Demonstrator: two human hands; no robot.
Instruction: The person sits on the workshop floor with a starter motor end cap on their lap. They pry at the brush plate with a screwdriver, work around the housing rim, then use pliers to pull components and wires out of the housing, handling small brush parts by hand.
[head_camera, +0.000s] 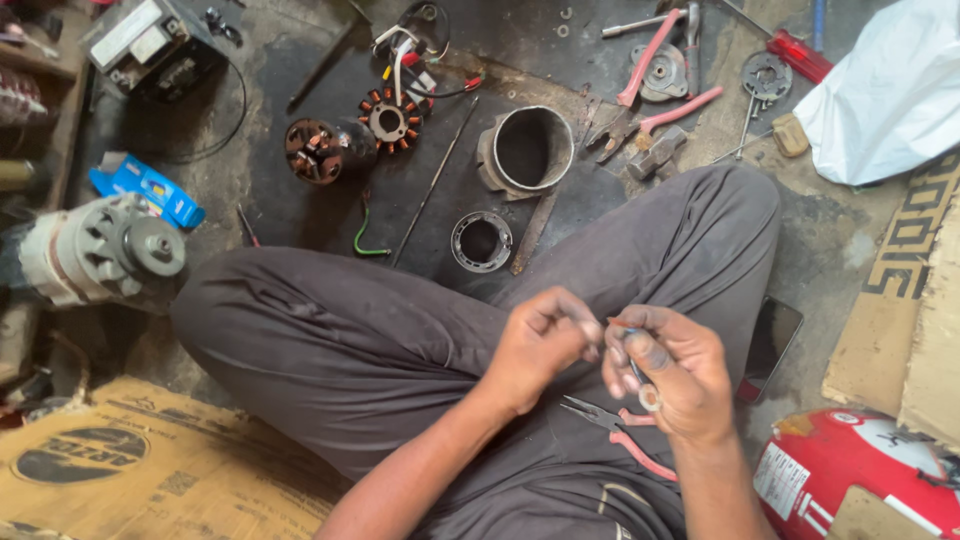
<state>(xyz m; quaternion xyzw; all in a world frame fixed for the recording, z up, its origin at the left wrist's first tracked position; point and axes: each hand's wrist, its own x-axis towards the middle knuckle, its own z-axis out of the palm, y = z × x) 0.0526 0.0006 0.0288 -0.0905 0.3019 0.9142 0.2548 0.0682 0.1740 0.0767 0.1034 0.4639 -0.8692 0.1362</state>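
We pinch one thin wire between both hands, left hand and right hand, above our lap. One pink-handled pliers lies on the lap. On the floor: two wound stators, one blue box.

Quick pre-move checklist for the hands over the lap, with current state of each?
1. Left hand pinching the small part: ok, fingertips closed on it.
2. Right hand gripping it too: ok, the fingers meet the left hand's.
3. What the part is: cannot tell, too small.
4. Pink-handled pliers within reach: ok, lying on the lap under the right hand.
5. Hands apart from the floor parts: ok, metal cylinder and ring lie beyond the knees.
6. Part undamaged: cannot tell.
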